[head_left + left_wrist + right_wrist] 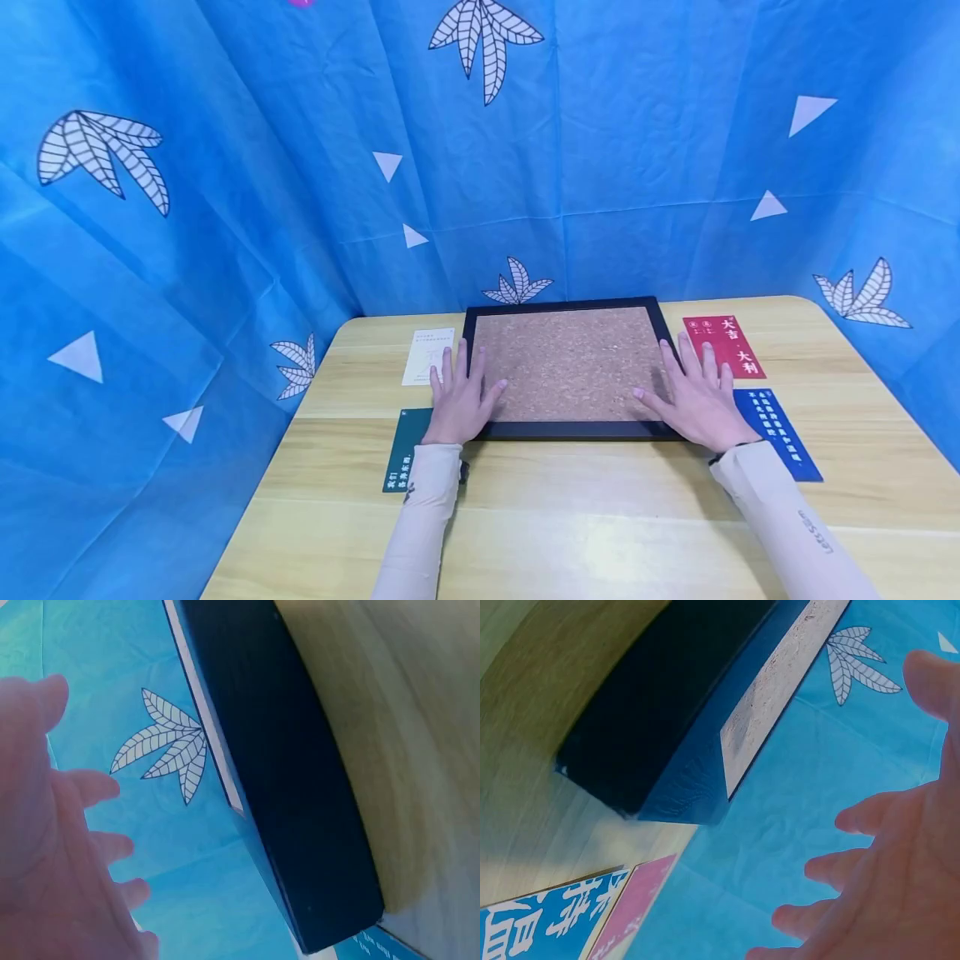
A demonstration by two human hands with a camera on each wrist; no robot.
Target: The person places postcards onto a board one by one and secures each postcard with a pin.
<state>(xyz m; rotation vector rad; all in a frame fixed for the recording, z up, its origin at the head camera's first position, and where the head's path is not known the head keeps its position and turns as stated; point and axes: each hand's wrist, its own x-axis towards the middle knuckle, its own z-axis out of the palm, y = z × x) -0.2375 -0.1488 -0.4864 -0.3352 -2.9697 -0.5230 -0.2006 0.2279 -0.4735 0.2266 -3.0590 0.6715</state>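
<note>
A black-framed cork board (570,362) lies at the back middle of the wooden table. Over its left edge is my left hand (459,402), fingers spread and pointing away. My right hand (701,404) is spread the same way over the right edge. Both wrist views show a gap between the palm and the thick black frame (285,780), with neither hand holding anything. Part of a green card (397,450) shows beside my left wrist, the rest hidden under the arm. A blue card (780,437) lies right of my right hand.
A white card (427,354) lies left of the board and a red card (727,346) lies right of it, both with printed characters. Behind and to the left of the table (585,517) hangs a blue curtain (637,150) with leaf and triangle patterns.
</note>
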